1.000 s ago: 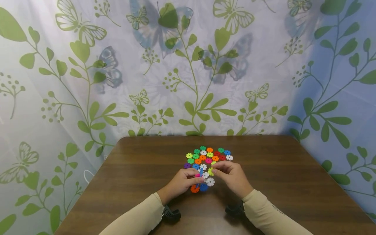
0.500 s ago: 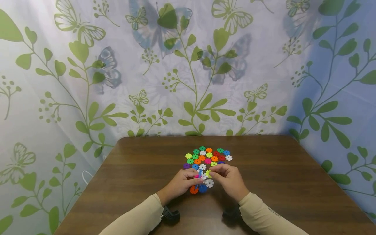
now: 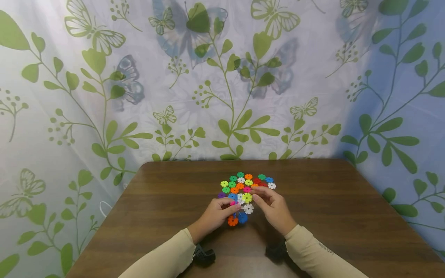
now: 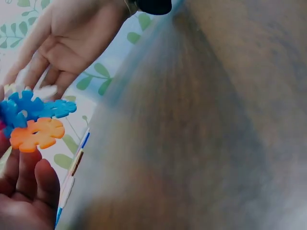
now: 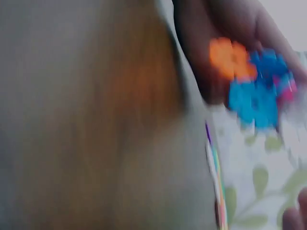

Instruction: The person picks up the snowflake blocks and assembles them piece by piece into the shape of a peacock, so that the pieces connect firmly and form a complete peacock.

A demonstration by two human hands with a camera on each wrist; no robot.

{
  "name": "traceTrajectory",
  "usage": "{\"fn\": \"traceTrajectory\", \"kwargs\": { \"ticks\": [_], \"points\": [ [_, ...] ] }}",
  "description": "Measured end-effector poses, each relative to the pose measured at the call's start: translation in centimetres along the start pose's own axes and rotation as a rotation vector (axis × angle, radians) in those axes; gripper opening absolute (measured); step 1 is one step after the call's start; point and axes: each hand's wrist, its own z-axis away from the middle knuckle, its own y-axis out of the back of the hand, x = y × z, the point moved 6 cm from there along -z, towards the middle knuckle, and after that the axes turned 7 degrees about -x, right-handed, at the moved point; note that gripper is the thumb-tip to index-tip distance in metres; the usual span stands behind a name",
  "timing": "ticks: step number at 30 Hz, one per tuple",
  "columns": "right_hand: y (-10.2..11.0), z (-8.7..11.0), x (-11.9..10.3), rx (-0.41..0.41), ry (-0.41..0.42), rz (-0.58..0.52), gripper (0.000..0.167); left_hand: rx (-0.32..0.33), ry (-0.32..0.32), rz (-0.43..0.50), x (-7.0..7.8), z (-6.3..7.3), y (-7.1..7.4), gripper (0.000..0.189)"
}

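My left hand pinches a joined cluster of notched snowflake discs above the table. In the cluster are an orange disc, blue discs, a pink disc, a white disc and a yellow-green disc on top. My right hand is just right of the yellow-green disc, thumb and forefinger parted, with nothing visible between them. In the left wrist view the right hand shows its palm and loosely extended fingers. The left fingers hide part of the cluster.
Loose snowflake discs in several colours, such as a green disc and a purple disc, lie flat beyond the hands on the brown table. A patterned curtain hangs behind the table.
The right hand's fingers have parted from the yellow-green disc, which now stays with the cluster. The left hand has turned the cluster slightly, so the disc faces are more visible.
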Motion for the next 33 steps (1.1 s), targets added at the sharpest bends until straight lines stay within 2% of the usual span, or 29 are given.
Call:
{"fn": "traceTrajectory", "kwargs": {
  "ticks": [3, 6, 9, 13, 19, 22, 27, 33],
  "points": [
    [1.6, -0.4, 1.5, -0.001, -0.061, 0.106, 0.033, 0.056, 0.080, 0.066, -0.5, 0.1, 0.5, 0.029],
    [3.4, -0.7, 3.5, -0.030, -0.141, 0.259, 0.041, 0.090, 0.115, 0.124, -0.6, 0.1, 0.9, 0.032],
    [4.9, -0.9, 5.3, -0.095, -0.177, 0.380, 0.049, 0.100, 0.108, 0.154, -0.5, -0.1, 1.1, 0.031],
    [5.9, -1.1, 7.0, -0.192, -0.150, 0.482, 0.055, 0.105, 0.099, 0.168, -0.4, -0.2, 1.1, 0.030],
    [6.5, -0.9, 8.8, -0.272, -0.171, 0.608, 0.051, 0.097, 0.094, 0.170, -0.3, -0.2, 0.9, 0.028],
    [6.8, -0.9, 8.8, -0.248, -0.162, 0.633, 0.039, 0.102, 0.099, 0.175, -0.4, -0.1, 0.8, 0.029],
    [7.5, -1.0, 8.2, -0.119, -0.139, 0.596, 0.006, 0.118, 0.114, 0.203, -0.7, 0.1, 0.8, 0.036],
    [7.7, -0.8, 7.9, -0.094, -0.195, 0.518, 0.013, 0.145, 0.132, 0.245, -0.9, 0.1, 0.8, 0.043]
  ]
}}
